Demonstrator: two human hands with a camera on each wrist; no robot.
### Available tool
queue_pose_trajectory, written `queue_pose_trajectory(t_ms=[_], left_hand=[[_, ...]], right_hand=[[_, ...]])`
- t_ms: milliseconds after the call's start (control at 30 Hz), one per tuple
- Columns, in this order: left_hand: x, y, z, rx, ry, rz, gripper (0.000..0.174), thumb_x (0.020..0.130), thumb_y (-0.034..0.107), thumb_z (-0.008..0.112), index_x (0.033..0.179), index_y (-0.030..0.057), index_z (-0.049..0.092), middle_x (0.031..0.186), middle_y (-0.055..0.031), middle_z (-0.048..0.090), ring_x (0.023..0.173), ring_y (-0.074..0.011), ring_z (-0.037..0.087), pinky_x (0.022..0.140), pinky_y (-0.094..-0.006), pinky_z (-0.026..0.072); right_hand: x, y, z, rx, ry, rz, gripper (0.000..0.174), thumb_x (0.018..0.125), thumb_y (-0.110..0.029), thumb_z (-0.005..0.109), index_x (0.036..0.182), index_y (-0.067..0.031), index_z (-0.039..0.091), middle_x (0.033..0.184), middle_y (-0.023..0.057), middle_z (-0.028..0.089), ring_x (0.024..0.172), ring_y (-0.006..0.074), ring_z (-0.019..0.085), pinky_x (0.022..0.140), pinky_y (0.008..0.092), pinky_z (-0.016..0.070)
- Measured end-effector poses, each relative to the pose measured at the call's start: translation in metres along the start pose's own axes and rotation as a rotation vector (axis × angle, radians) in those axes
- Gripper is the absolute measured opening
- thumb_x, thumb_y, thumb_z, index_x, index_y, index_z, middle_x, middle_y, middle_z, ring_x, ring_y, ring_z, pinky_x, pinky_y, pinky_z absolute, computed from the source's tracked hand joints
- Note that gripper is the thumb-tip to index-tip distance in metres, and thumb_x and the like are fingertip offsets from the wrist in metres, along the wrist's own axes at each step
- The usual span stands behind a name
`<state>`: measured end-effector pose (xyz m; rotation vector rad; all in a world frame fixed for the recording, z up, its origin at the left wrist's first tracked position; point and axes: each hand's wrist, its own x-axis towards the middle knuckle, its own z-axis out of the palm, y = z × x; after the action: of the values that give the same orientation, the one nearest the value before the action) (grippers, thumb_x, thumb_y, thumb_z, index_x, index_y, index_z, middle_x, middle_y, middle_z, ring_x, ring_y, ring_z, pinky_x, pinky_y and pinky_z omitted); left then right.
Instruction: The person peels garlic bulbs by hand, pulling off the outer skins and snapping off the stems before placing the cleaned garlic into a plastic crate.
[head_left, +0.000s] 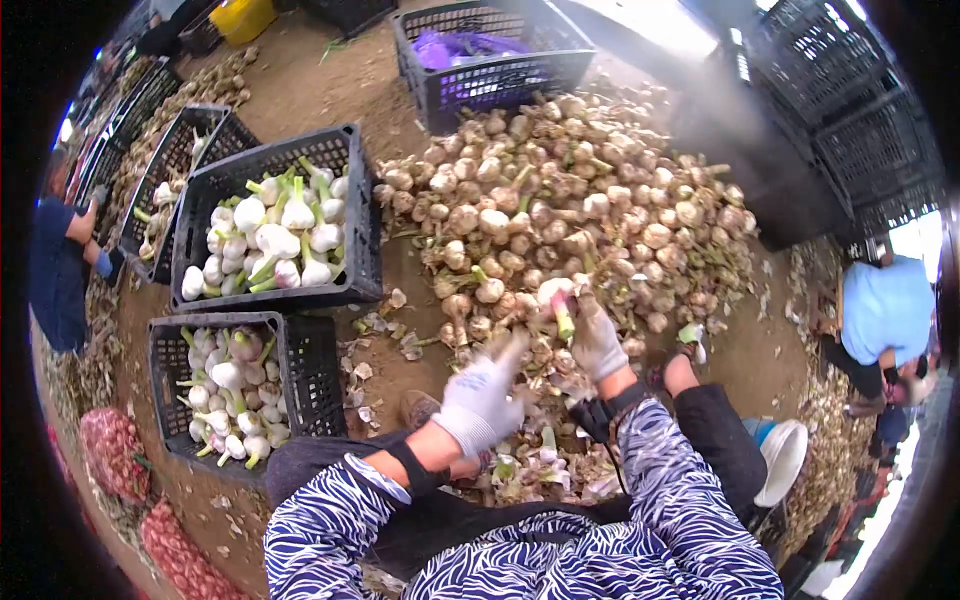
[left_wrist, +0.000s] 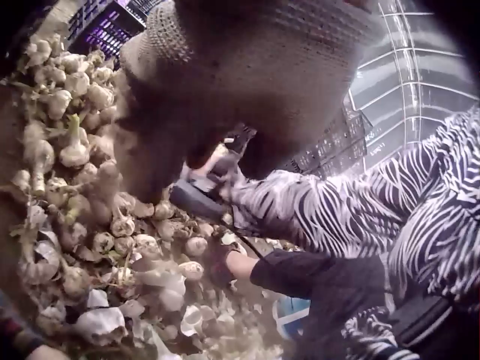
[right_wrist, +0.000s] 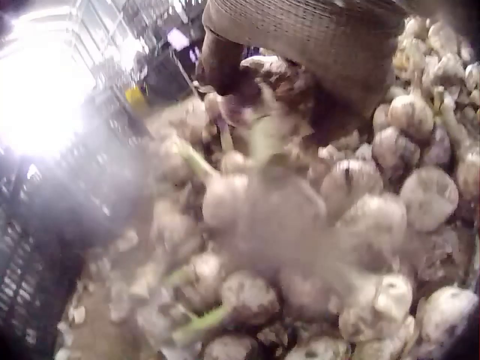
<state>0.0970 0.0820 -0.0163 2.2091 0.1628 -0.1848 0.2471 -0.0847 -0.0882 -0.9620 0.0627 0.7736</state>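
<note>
Right hand (head_left: 597, 340) grips a garlic bulb (head_left: 556, 296); only head view shows the crates (head_left: 366, 240).

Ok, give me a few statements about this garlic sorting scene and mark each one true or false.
1. The right hand holds a garlic bulb with a green stem. True.
2. The right hand and the left hand are bare. False: both are gloved.
3. The big garlic heap sits inside a crate. False: it lies loose on the dirt ground.
4. The near crate, left of the heap, holds cleaned white bulbs. True.
5. The far crate has a purple bag in it. True.
</note>
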Motion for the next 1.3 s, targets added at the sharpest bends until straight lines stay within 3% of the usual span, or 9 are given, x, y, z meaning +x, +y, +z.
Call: queue_pose_trajectory(t_ms=[100, 167, 267, 333, 433, 667, 1000, 1033, 1300], left_hand=[[0.01, 0.005, 0.001, -0.113, 0.103, 0.211, 0.085, 0.072, 0.017, 0.079, 0.144, 0.0086, 0.036, 0.14, -0.0237, 0.04, 0.129, -0.0393, 0.044, 0.107, -0.0403, 0.0382], [0.004, 0.02, 0.006, -0.238, 0.05, 0.319, 0.088, 0.068, 0.014, 0.083, 0.143, 0.0079, 0.038, 0.142, -0.0213, 0.039, 0.132, -0.035, 0.041, 0.111, -0.0398, 0.0333], [-0.014, 0.033, 0.024, -0.418, -0.059, 0.231, 0.072, 0.074, 0.009, 0.079, 0.137, 0.003, 0.046, 0.127, -0.0124, 0.056, 0.12, -0.0229, 0.053, 0.104, -0.0327, 0.0406], [-0.026, 0.041, 0.036, -0.908, -0.095, 0.02, 0.062, 0.081, 0.011, 0.074, 0.135, -0.0011, 0.047, 0.118, -0.0043, 0.058, 0.105, -0.0104, 0.056, 0.091, -0.0253, 0.0474], [-0.045, 0.045, 0.042, -1.107, -0.057, -0.191, 0.067, 0.078, 0.011, 0.076, 0.136, -0.0024, 0.045, 0.113, -0.0048, 0.058, 0.1, -0.011, 0.058, 0.089, -0.0259, 0.0489], [-0.088, 0.059, 0.079, -0.697, -0.058, -0.027, 0.074, 0.067, 0.008, 0.083, 0.131, -0.0038, 0.048, 0.107, -0.0051, 0.061, 0.095, -0.0117, 0.059, 0.084, -0.026, 0.0506], [-0.118, 0.086, 0.063, -0.858, 0.014, -0.188, 0.066, 0.076, 0.024, 0.076, 0.126, -0.01, 0.049, 0.105, -0.0099, 0.064, 0.089, -0.0132, 0.063, 0.078, -0.0251, 0.0524], [-0.121, 0.086, 0.058, -1.128, -0.031, -0.159, 0.072, 0.076, 0.029, 0.073, 0.129, -0.0115, 0.045, 0.108, -0.0129, 0.064, 0.089, -0.0166, 0.065, 0.076, -0.0255, 0.0537], [-0.11, 0.079, 0.061, -0.821, 0.047, 0.038, 0.083, 0.075, 0.032, 0.076, 0.139, -0.0056, 0.039, 0.113, -0.0108, 0.061, 0.102, -0.0184, 0.061, 0.09, -0.0295, 0.0499]], right_hand=[[-0.062, 0.012, -0.021, 0.28, -0.154, 0.13, 0.04, 0.102, -0.036, 0.044, 0.116, -0.0003, 0.057, 0.093, 0.0035, 0.066, 0.075, 0.0127, 0.063, 0.06, 0.0262, 0.0479], [-0.103, 0.039, -0.005, -0.647, 0.033, -0.208, 0.031, 0.103, -0.028, 0.041, 0.114, -0.0034, 0.056, 0.086, 0.0023, 0.063, 0.063, 0.0105, 0.054, 0.053, 0.0255, 0.0432], [-0.151, 0.023, 0.028, -0.937, -0.025, -0.559, 0.034, 0.105, -0.027, 0.038, 0.12, -0.0017, 0.055, 0.095, 0.0047, 0.063, 0.088, 0.0155, 0.062, 0.07, 0.0288, 0.0507], [-0.18, 0.009, 0.018, -1.074, 0.063, -0.246, 0.039, 0.104, -0.034, 0.043, 0.115, 0.0004, 0.058, 0.097, 0.0043, 0.063, 0.087, 0.0136, 0.06, 0.077, 0.0302, 0.0487], [-0.202, 0.002, 0.012, -0.819, 0.166, -0.246, 0.034, 0.093, -0.022, 0.063, 0.114, 0.0036, 0.057, 0.1, 0.0146, 0.065, 0.093, 0.0263, 0.062, 0.079, 0.0338, 0.0486], [-0.216, -0.011, 0.028, -0.616, -0.064, -0.253, 0.051, 0.083, -0.033, 0.076, 0.116, 0.001, 0.06, 0.101, 0.0082, 0.066, 0.091, 0.0134, 0.06, 0.082, 0.0288, 0.0481], [-0.227, -0.022, 0.004, -0.731, -0.221, -0.214, 0.035, 0.081, -0.01, 0.073, 0.113, 0.0011, 0.066, 0.092, 0.0035, 0.07, 0.087, 0.0135, 0.064, 0.08, 0.0285, 0.0501], [-0.22, -0.023, -0.01, -1.109, -0.26, -0.212, 0.048, 0.077, -0.013, 0.073, 0.122, -0.0001, 0.061, 0.113, 0.0119, 0.066, 0.106, 0.0167, 0.059, 0.091, 0.0317, 0.0471], [-0.227, -0.028, 0.025, -0.606, -0.241, -0.351, 0.057, 0.082, -0.033, 0.076, 0.121, 0.0035, 0.057, 0.106, 0.0094, 0.061, 0.096, 0.0167, 0.059, 0.083, 0.029, 0.0487]])
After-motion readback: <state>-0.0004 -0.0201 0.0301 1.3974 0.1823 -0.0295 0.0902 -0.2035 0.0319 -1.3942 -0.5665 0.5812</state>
